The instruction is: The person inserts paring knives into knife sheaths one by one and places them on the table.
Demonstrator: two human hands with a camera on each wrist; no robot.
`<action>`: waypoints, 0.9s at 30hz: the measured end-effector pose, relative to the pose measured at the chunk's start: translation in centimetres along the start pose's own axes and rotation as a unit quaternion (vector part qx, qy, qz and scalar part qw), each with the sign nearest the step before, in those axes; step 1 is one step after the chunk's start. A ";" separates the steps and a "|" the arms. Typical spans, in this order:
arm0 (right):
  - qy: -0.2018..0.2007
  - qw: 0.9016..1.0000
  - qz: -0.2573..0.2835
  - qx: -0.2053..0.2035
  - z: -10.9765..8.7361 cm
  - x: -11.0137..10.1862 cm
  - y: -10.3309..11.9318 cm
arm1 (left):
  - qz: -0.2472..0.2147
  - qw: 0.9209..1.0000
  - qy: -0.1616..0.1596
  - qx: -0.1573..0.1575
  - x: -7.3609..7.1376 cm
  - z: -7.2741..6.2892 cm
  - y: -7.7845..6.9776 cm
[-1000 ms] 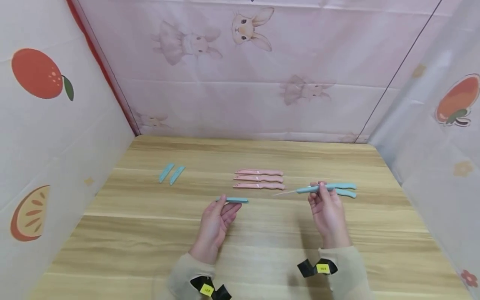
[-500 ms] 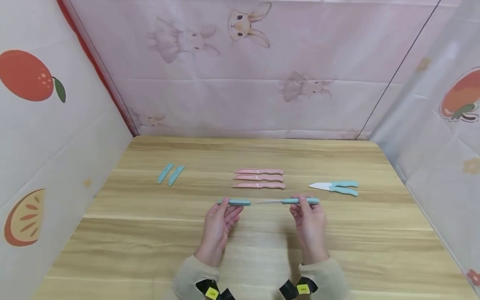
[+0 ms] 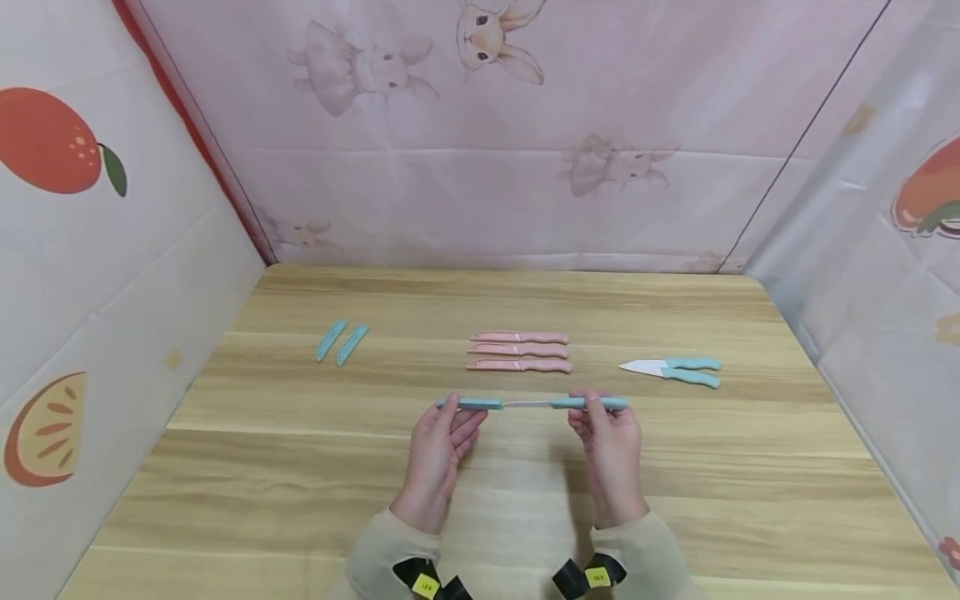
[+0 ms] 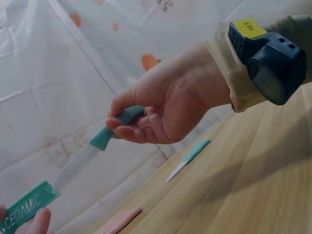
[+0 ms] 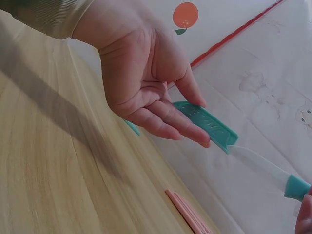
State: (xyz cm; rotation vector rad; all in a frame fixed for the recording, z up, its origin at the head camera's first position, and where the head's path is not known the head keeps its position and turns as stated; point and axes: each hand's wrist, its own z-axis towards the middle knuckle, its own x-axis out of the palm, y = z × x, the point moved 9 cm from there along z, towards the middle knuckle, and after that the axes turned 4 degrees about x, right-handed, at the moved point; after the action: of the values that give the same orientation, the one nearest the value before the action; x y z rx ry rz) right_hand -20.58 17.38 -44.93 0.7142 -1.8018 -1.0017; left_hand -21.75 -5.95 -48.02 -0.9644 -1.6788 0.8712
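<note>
My left hand [image 3: 435, 462] pinches a teal blade sheath [image 4: 30, 207] lettered "CERAMIC" between thumb and fingers, its open end facing right. In my right hand [image 3: 609, 458] is the teal handle [image 4: 101, 137] of a paring knife with a white blade [image 5: 258, 163]. The blade points left, and its tip is right at the sheath's mouth in both wrist views. Both hands hold these above the table, knife and sheath roughly in one line. Fingers cover part of the handle and the sheath's far end.
Two teal sheaths [image 3: 342, 342] lie at the table's left. Several pink knives in sheaths, such as the nearest pink knife [image 3: 519, 366], lie side by side at centre. Two bare-bladed teal knives [image 3: 690, 372] lie at right. Printed cloth walls [image 3: 480, 208] stand around the wooden table [image 3: 300, 500].
My right hand has brought the knife leftward and slightly down, away from the teal knives at right, until its tip meets the sheath. My left hand has stayed nearly in place.
</note>
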 end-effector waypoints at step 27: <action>-0.013 0.998 -0.047 0.030 0.3 -0.4 -1.5 | -0.016 1.000 0.014 0.009 0.7 -0.4 -0.2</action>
State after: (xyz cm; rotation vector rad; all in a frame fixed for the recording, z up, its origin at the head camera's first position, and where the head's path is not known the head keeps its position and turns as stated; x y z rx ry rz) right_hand -20.63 17.03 -46.50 0.8331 -1.8407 -1.0270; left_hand -21.55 -5.36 -47.48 -0.9319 -1.6555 0.8467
